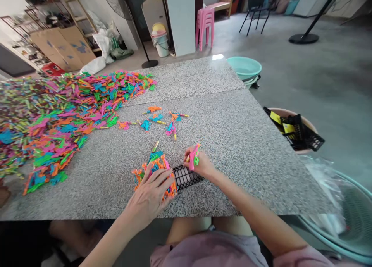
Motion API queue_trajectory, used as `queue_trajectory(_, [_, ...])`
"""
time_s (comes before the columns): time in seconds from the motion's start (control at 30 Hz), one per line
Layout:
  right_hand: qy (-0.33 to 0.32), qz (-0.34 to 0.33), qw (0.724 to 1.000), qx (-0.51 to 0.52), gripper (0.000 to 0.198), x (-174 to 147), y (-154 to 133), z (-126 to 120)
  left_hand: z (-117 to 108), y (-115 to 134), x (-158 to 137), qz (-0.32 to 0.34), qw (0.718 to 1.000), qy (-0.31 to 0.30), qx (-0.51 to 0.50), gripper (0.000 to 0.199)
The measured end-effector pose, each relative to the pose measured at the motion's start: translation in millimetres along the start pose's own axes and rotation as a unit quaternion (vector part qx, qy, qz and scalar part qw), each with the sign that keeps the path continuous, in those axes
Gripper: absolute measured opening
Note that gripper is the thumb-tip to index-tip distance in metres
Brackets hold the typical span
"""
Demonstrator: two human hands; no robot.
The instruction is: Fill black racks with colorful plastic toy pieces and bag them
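A black lattice plastic basket (187, 177) lies on the speckled table in front of me. Its left part is filled with a cluster of small orange, blue and pink plastic toys (158, 165). Over that cluster rests my left hand (152, 187), palm down, fingers stretched and touching the toys. Just above the basket's right part, my right hand (200, 164) pinches a pink-and-green plastic toy (193, 158), which looks gun-shaped. One toy with a pale stick (155, 147) pokes out beyond the cluster. What lies under my left palm is hidden.
A large heap of similar toys (95, 92) covers the table's left side. Several loose toys (157, 117) lie mid-table. At the right stand a tub of black baskets (296, 129), a green basin (244, 67) and a large basket with plastic bags (348, 216). Another person's hand (4, 195) shows at far left.
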State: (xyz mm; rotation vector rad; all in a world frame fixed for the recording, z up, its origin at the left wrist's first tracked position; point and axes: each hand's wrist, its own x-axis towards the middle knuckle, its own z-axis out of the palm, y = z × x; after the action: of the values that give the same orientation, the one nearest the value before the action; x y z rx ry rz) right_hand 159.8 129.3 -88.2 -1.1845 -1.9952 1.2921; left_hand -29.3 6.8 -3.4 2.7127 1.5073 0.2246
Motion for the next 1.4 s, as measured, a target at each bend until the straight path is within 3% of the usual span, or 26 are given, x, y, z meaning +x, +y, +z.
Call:
queue_trajectory(0.1, [-0.043,-0.039,0.998,-0.013,0.020,1.2,-9.2,27.2,-0.9,-1.9,-0.1,0.010,1.000,-0.007,0.006,0.027])
queue_trajectory(0.23, [-0.074,-0.076,0.985,-0.133,0.011,5.8,-10.6,45.4,-0.5,-1.1,0.3,0.010,1.000,-0.007,0.010,0.027])
queue_trajectory(0.4, [-0.089,-0.048,0.967,-0.233,0.027,17.9,-24.8,40.0,-2.0,2.1,1.0,0.005,1.000,0.006,0.030,0.026])
queue_trajectory(0.57, [-0.133,-0.040,0.954,-0.267,0.024,22.2,-48.5,29.8,-2.2,-0.1,3.8,0.047,0.998,0.016,0.050,0.034])
queue_trajectory(0.87, [-0.064,-0.049,0.968,-0.239,0.021,6.9,-31.3,43.4,2.4,0.1,0.4,0.038,0.998,0.019,0.044,0.035])
queue_trajectory(1.17, [-0.101,-0.076,0.962,-0.242,0.024,30.9,-33.8,44.3,12.9,-8.5,2.3,0.031,0.997,0.044,0.063,0.040])
queue_trajectory(1.23, [-0.131,-0.097,0.961,-0.221,0.015,37.4,-28.6,37.8,14.2,-9.1,1.0,0.033,0.996,0.051,0.060,0.039])
queue_trajectory(1.3, [-0.164,-0.103,0.964,-0.184,0.026,52.3,-24.3,26.3,14.1,-7.9,0.0,0.021,0.997,0.056,0.049,0.036])
queue_trajectory(1.33, [-0.150,-0.093,0.969,-0.172,0.032,63.1,-23.7,20.1,13.6,-6.8,-0.3,0.013,0.997,0.055,0.044,0.035])
queue_trajectory(1.4, [-0.053,-0.033,0.981,-0.184,0.036,88.4,-26.6,10.8,11.9,-4.3,-0.2,0.001,0.998,0.045,0.040,0.035])
